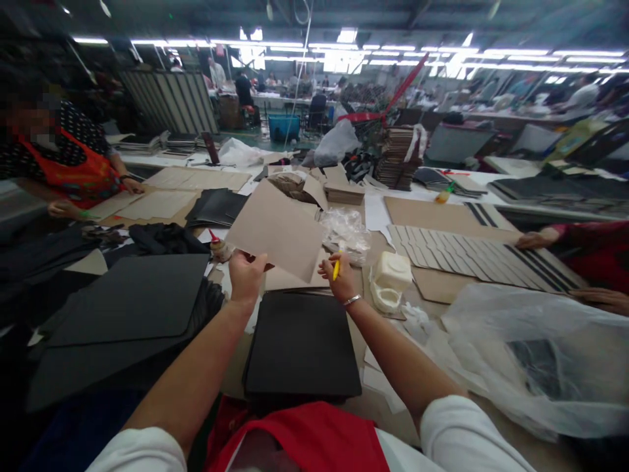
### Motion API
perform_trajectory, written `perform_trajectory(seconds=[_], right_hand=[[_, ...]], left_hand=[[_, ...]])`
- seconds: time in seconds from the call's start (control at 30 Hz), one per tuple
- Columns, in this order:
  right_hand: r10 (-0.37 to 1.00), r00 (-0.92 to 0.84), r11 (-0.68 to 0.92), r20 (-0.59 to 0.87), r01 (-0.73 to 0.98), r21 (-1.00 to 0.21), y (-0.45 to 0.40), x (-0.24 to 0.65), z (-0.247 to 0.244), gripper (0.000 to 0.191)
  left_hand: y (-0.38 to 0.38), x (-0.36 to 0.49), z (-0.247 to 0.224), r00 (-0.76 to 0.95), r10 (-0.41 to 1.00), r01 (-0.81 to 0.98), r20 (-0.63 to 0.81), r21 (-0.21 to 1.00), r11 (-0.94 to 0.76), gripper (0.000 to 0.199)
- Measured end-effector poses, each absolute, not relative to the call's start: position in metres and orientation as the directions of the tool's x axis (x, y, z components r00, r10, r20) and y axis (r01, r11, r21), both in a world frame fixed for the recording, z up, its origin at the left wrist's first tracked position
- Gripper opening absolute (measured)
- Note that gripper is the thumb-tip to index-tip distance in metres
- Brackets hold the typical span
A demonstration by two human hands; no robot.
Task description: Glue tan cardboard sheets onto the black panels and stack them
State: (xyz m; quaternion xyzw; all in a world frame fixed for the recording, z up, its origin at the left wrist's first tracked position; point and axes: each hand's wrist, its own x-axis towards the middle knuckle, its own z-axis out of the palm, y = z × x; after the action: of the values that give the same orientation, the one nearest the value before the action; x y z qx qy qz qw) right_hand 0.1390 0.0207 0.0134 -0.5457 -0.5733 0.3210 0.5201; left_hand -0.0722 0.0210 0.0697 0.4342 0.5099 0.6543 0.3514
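A tan cardboard sheet (pixel 278 229) is held tilted up by my left hand (pixel 247 276), the thumb and fingers pinching its lower left edge. My right hand (pixel 339 275) is closed around a yellow pen-like tool (pixel 337 267), close to the sheet's right corner; whether the fingers touch the sheet I cannot tell. Beneath the raised sheet lies more tan cardboard (pixel 289 278), partly hidden by it. Directly in front of me, between my forearms, sits a stack of black panels (pixel 303 344).
Larger black panels (pixel 128 298) lie at left, near a small red-tipped bottle (pixel 219 248). On the right are a cream container (pixel 390 278), strips of board (pixel 457 252) and a clear plastic bag (pixel 550 347). Co-workers' hands rest on boards at both sides.
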Motion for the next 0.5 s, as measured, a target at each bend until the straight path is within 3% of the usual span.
perform_trajectory(seconds=[0.13,0.3,0.37,0.43,0.5], right_hand=[[0.915,0.227,0.215,0.334,0.426,-0.879,-0.009,0.134,0.025,0.027],[0.889,0.255,0.174,0.381,0.582,-0.794,-0.058,0.161,0.017,0.02],[0.899,0.214,0.158,0.382,0.656,-0.738,-0.081,0.173,0.008,0.017],[0.924,0.154,0.136,0.351,0.723,-0.677,-0.102,0.182,-0.001,0.017],[0.948,0.107,0.11,0.3,0.774,-0.623,-0.117,0.186,-0.011,0.018]], left_hand=[[-0.024,-0.052,0.058,-0.304,0.952,-0.33,0.04,0.933,-0.145,0.036],[-0.067,-0.071,0.042,-0.213,0.974,-0.398,-0.074,0.917,-0.018,0.031],[-0.084,-0.088,0.031,-0.189,0.971,-0.253,-0.145,0.963,0.095,0.032],[-0.1,-0.104,0.018,-0.128,0.972,0.026,-0.195,0.979,0.2,0.034],[-0.113,-0.116,0.007,-0.057,0.981,0.344,-0.185,0.919,0.193,0.037]])
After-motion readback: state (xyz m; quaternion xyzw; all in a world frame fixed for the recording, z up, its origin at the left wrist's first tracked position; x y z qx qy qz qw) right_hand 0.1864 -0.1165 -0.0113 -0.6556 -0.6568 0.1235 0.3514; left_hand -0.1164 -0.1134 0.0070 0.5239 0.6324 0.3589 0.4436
